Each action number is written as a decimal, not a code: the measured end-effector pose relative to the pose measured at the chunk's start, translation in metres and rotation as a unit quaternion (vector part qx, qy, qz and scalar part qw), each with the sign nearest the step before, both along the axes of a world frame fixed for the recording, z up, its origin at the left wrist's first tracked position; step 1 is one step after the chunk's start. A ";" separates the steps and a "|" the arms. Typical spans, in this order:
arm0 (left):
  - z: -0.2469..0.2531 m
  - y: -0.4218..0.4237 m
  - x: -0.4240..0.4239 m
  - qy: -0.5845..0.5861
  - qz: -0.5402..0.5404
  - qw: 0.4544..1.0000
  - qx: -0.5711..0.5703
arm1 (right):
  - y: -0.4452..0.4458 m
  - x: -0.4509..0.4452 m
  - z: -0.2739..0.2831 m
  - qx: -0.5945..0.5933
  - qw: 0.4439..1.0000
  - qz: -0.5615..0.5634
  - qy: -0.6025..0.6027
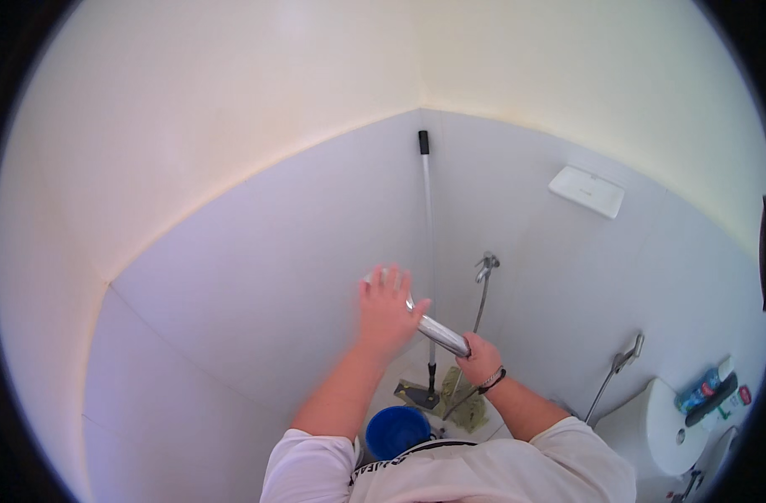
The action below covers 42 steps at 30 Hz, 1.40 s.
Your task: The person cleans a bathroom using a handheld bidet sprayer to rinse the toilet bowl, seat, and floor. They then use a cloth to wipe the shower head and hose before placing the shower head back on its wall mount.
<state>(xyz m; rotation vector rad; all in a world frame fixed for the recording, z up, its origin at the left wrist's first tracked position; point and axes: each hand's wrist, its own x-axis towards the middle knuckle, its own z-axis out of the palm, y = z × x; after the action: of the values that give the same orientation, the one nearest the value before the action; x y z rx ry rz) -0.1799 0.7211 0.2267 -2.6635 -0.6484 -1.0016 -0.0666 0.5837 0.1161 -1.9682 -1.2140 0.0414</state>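
Note:
A shiny metallic tube (pixel 443 334) slants across in front of me, away from the tiled corner. Around its lower right end my right hand (pixel 480 359) is closed, with a dark band and a chain on the wrist. Over the upper left part lies my left hand (pixel 386 314), blurred, its fingers stretched out and the thumb apart. The palm is hidden, so whether it grips the tube or only rests on it cannot be told. A pale or silvery end of the tube shows behind its fingertips.
A long-handled floor tool (pixel 428 220) leans in the corner. Below are a blue bucket (pixel 399 432) and a greenish cloth (pixel 468 402). A wall tap (pixel 485 264) with a hose, a soap dish (pixel 587 190), a hand sprayer (pixel 628 355) and a toilet cistern (pixel 666 434) with bottles (pixel 700 390) stand right.

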 end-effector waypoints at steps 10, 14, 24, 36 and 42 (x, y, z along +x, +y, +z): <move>-0.077 -0.068 0.101 -0.096 -0.281 0.940 -0.167 | 0.004 0.092 -0.032 0.197 0.966 0.040 0.165; -0.109 -0.069 0.120 -0.238 -0.143 0.814 -0.510 | -0.010 0.080 -0.008 0.075 0.969 -0.013 0.233; -0.140 -0.053 0.120 -0.215 -0.102 0.541 -0.807 | -0.069 0.082 -0.064 -0.008 0.996 0.084 -0.014; -0.173 -0.022 0.031 -0.066 0.033 0.581 -0.811 | -0.316 0.016 -0.155 -0.245 0.861 -0.400 0.198; -0.186 -0.011 0.004 -0.056 -0.018 0.549 -0.834 | -0.324 -0.005 -0.171 -0.349 0.860 -0.326 0.180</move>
<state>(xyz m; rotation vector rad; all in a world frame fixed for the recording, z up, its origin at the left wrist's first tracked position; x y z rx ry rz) -0.1757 0.7099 0.0411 -3.8878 -2.6691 -0.3749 -0.0716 0.2595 -0.0548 -2.7457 -0.2288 0.5442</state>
